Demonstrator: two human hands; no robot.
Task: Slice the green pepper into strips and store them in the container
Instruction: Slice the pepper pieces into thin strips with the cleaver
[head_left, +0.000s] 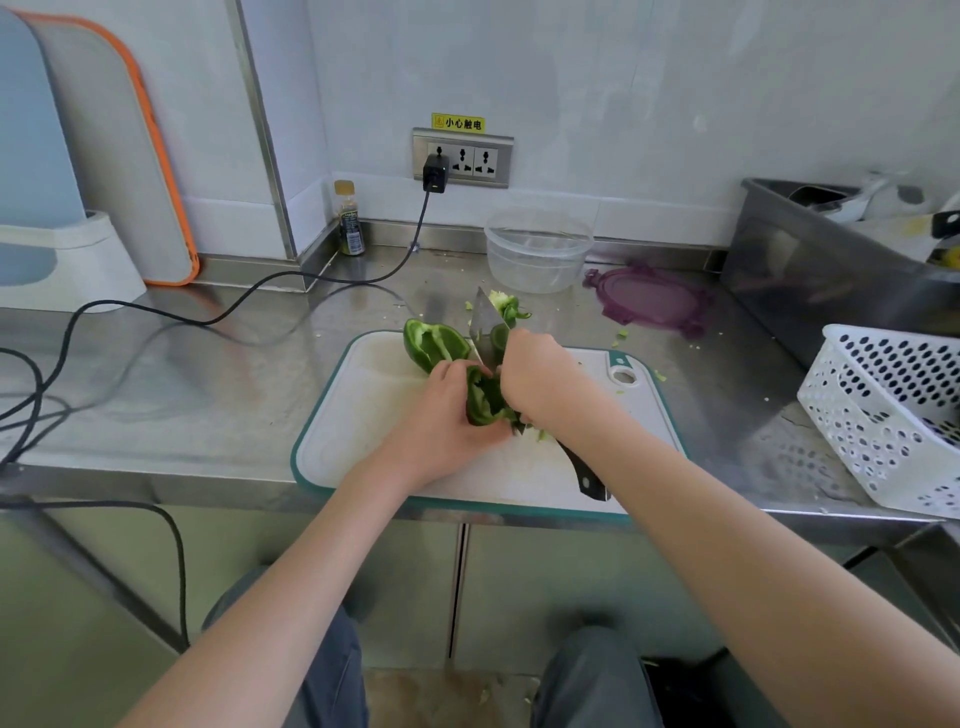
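Pepper half (485, 400) lay mid-board (358, 415), gripped by curled left hand (447, 415); right hand (540, 379) held knife (485, 325) at it. Step judged: trimming. Next: slicing strips. Other half (434, 345) lay at board's far edge; container (537, 252) stood beyond board.

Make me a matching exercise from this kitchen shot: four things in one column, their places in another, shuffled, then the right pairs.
Things:
1. clear container
2. purple lid
3. small bottle
4. white basket

Places:
A. far right edge of the counter
B. flat on the counter, right of the container
C. in the wall corner, left of the socket
D. by the back wall, behind the cutting board

Pairs: 1-D, 2-B, 3-C, 4-A
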